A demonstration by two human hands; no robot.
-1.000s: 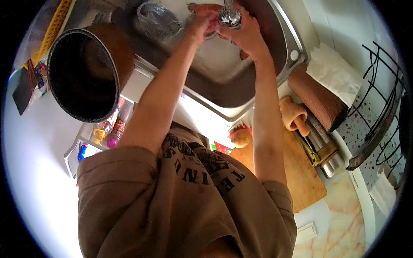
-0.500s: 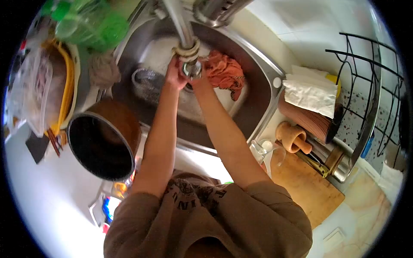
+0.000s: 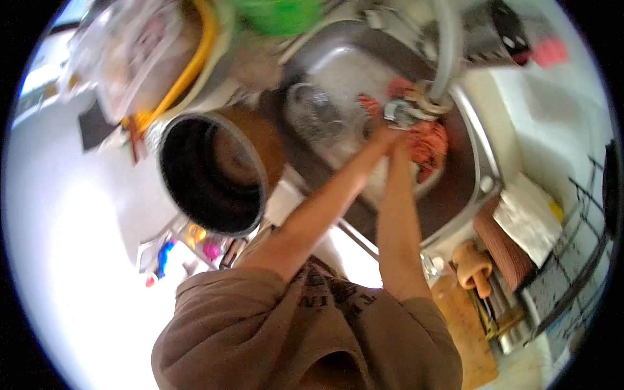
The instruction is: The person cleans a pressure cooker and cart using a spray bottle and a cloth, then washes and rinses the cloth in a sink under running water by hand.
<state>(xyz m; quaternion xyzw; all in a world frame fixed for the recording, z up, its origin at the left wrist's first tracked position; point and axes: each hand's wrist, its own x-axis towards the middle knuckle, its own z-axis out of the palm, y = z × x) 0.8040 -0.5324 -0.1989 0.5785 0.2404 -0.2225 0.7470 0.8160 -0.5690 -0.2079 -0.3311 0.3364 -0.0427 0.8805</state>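
My two hands are close together in the metal sink [image 3: 416, 227], under the end of the faucet [image 3: 398, 112]. Motion blur and the faucet hide most of their fingers. My left hand [image 3: 383, 135] is nearest to a small striped patch of orange-red cloth. Just beside it, my right hand [image 3: 399, 138] is next to the larger crumpled part of the orange-red cloth [image 3: 429, 148]. I cannot tell whether either hand grips the cloth. A grey mesh-like thing [image 3: 315, 110] lies in the sink to the left.
A large dark pot [image 3: 214, 172] stands tilted left of the sink. Behind it are a yellow-rimmed container [image 3: 195, 65] and green plastic [image 3: 279, 14]. On the right are a wooden mortar [image 3: 469, 263] with a pestle, a cutting board [image 3: 465, 331], white paper [image 3: 530, 218] and a wire rack [image 3: 572, 240].
The view has swung, so the sink and pot now sit farther right. My hands remain under the faucet, and orange-red cloth now also shows left of it.
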